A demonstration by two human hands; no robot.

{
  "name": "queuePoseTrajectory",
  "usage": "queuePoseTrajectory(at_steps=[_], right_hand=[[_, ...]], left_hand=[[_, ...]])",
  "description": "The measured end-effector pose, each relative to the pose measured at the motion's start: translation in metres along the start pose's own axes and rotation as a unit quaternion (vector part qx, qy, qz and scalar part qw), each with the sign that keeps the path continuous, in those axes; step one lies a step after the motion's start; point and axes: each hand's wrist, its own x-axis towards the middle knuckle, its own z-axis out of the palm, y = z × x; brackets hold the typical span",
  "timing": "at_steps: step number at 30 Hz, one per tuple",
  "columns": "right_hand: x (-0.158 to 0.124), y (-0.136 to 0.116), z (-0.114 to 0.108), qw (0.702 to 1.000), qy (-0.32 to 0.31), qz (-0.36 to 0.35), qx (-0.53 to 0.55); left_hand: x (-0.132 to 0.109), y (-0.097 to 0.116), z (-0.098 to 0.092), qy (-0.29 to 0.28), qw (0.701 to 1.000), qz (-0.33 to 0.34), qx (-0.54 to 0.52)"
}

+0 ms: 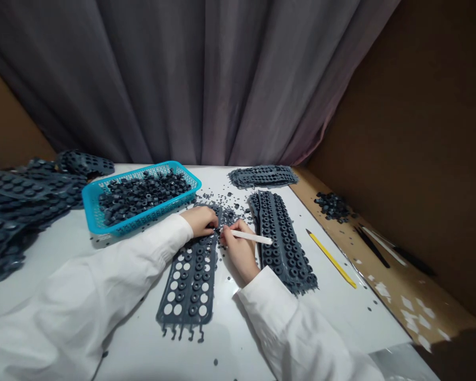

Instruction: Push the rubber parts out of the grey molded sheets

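Observation:
A dark grey moulded rubber sheet (186,315) lies lengthwise before me, with rows of raised rings and several round holes where the white table shows through. Over its far end, my left hand (201,220) is closed, its fingertips pinching a small dark rubber piece (217,230). Just to the right, my right hand (241,248) grips a slim white pen-like tool (254,237). The tool's tip meets the piece at the left fingertips; exact contact is too small to make out. Tiny dark round bits (228,214) are scattered beyond both hands.
A blue basket (91,211) of loose dark rubber pieces stands back left, beside piled rubber sheets (24,206). More ringed sheets (281,238) lie right, another stack (264,176) behind. Farther right are a yellow pencil-like tool (331,258), a heap of dark pieces (333,206) and slim tools (383,246).

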Motion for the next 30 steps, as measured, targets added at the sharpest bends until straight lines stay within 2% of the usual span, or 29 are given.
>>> queuePoseTrajectory(at_steps=[10,15,19,23,27,30], right_hand=[[0.000,-0.004,-0.002,0.996,0.005,-0.044,-0.082],[0.000,-0.007,-0.002,0.994,0.008,-0.044,-0.100],[0.001,-0.009,-0.002,0.995,0.010,-0.045,-0.092],[0.001,-0.012,-0.002,0.996,0.012,-0.039,-0.079],[0.001,-0.013,-0.002,0.997,0.009,-0.031,-0.075],[0.000,-0.011,-0.002,0.997,0.011,-0.029,-0.077]], left_hand=[[0.002,0.011,-0.003,-0.022,0.998,0.024,0.062],[0.007,0.010,0.000,-0.013,0.998,0.042,0.046],[0.008,0.001,0.007,0.015,0.999,0.040,-0.019],[-0.003,-0.013,0.016,0.080,0.989,0.002,-0.124],[-0.017,-0.024,0.023,0.171,0.950,-0.086,-0.246],[-0.020,-0.025,0.025,0.187,0.906,-0.132,-0.355]])
